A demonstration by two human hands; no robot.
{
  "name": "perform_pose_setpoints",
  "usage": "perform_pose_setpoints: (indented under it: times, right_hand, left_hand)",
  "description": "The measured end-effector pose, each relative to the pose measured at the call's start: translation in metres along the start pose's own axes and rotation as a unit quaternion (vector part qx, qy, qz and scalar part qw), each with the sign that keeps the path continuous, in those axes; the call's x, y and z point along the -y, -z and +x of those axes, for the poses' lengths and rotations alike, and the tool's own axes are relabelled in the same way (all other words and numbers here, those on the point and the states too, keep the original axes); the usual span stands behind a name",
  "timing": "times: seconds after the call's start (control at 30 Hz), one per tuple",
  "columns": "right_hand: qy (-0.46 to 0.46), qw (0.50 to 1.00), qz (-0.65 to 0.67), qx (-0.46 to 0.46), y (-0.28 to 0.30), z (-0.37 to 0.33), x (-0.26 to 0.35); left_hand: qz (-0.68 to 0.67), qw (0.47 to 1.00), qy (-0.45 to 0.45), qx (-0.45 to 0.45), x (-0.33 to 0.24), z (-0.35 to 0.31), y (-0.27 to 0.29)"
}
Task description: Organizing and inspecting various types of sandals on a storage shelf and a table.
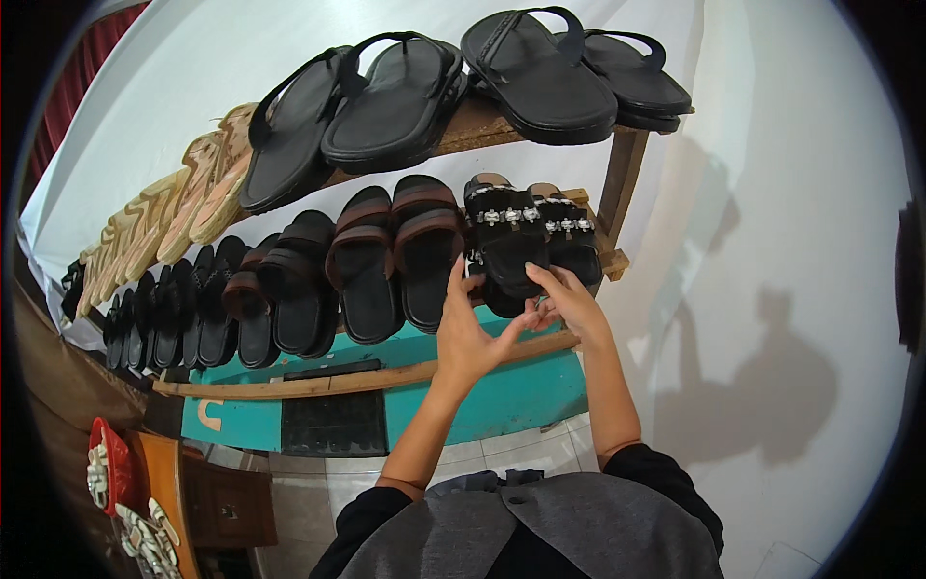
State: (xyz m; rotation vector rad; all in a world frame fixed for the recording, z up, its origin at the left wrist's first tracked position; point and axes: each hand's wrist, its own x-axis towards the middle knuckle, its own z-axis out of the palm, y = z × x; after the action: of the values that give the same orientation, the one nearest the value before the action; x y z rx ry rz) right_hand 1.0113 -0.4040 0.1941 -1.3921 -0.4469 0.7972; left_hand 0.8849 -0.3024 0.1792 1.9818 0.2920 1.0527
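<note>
The jewelled sandal (pixel 508 253) sits on the lower shelf (pixel 386 376), at the right end, and both hands are on its low end. The left hand (pixel 470 333) has its fingers closed on the heel; the right hand (pixel 571 301) pinches the edge beside it. Its twin (pixel 569 236) lies just right of the grip — already in line. Left of the grip, brown sandals (pixel 395 256) stand in a neat row. It looks nearly done — only this one is still held.
</note>
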Motion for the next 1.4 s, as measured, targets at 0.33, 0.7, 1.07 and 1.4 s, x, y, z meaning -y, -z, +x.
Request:
perform_pose_setpoints:
  times: [0.33, 0.7, 1.07, 1.4]
  right_hand:
    - [0.003, 0.996, -0.074, 0.053, 0.051, -0.034, -0.029]
    - [0.075, 0.987, 0.12, -0.074, 0.05, 0.007, -0.045]
    - [0.138, 0.973, 0.138, -0.121, 0.087, 0.009, -0.047]
    - [0.013, 0.95, 0.304, 0.065, 0.065, -0.002, -0.099]
  left_hand:
    - [0.242, 0.964, -0.091, 0.07, 0.017, 0.01, -0.012]
    - [0.219, 0.97, -0.096, 0.05, 0.02, 0.002, -0.026]
    - [0.2, 0.974, -0.098, 0.047, 0.021, 0.004, -0.027]
    - [0.189, 0.976, -0.108, 0.024, 0.017, 0.006, -0.025]
